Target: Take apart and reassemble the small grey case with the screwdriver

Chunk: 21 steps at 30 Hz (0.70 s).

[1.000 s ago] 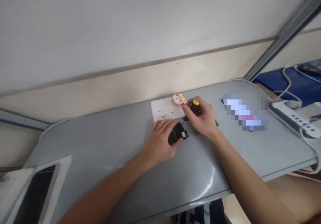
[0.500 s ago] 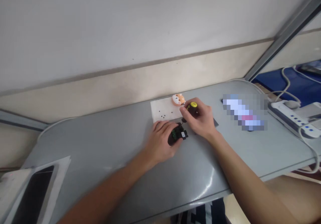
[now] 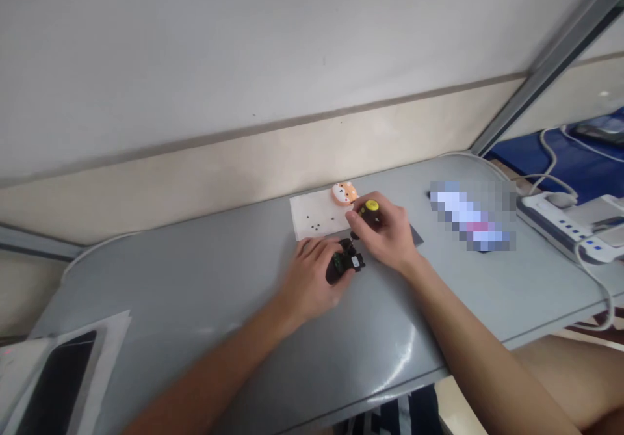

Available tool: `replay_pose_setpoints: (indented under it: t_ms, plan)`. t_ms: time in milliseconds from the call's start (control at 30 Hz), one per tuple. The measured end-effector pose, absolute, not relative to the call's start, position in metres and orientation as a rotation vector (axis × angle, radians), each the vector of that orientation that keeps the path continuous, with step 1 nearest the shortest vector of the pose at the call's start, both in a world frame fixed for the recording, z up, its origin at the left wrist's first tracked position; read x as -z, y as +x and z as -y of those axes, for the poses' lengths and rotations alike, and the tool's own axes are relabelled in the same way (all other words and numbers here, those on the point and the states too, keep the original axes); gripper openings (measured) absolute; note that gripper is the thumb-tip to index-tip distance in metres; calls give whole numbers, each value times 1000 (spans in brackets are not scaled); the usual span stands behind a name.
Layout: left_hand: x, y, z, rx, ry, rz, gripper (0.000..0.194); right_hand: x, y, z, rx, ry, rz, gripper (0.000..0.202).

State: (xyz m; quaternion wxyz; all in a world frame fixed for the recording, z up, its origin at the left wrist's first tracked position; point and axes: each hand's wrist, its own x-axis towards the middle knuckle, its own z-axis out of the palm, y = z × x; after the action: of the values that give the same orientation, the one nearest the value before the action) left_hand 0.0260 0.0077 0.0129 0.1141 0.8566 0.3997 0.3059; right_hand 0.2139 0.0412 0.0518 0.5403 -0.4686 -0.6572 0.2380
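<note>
We had our left hand [image 3: 309, 279] over a small black device [image 3: 355, 262] on the grey table [image 3: 205, 285], the fingers curled along its far side and the thumb pressed against its near side, so that it was gripped between them. A white label and a bit of green showed on the device. In our right hand [image 3: 390, 233] we gripped a dark screwdriver [image 3: 371, 207] with a yellow end cap, fingers and thumb closed around its handle; the handle leaned, its shaft pointing down to the device, but we could not tell whether the tip touched it. Just beyond our hands lay a white sheet [image 3: 301, 209] with several tiny dark pieces [image 3: 312, 227] on it, and an orange and white case [image 3: 344, 194] with an animal face sat at its far edge. A flat dark grey piece [image 3: 416, 237] stuck out from beneath our right hand. Farther right lay a pixelated object [image 3: 463, 214], then a white power strip [image 3: 560, 230]; near the table's left end, a black slab [image 3: 61, 383] rested on papers [image 3: 117, 331].
</note>
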Motion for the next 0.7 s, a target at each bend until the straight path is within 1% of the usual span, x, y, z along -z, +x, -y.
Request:
replay_pose_setpoints:
  t_ms: [167, 400, 467, 600, 700]
  plan:
    - [-13, 27, -7, -900, 2516, -1199, 20, -52, 214, -41, -590, -1059, 1611, 20]
    - [-14, 28, -5, -902, 2522, -1204, 19, -52, 210, -42, -713, -1051, 1496, 19]
    - [-13, 28, -5, -910, 2523, -1212, 20, -50, 209, -44, -740, -1027, 1446, 22]
    - [-10, 28, -5, -941, 2525, -1228, 22, -48, 207, -48, -796, -928, 1323, 37]
    - [-10, 28, -5, -941, 2526, -1225, 21, -49, 205, -51, -932, -876, 1286, 34]
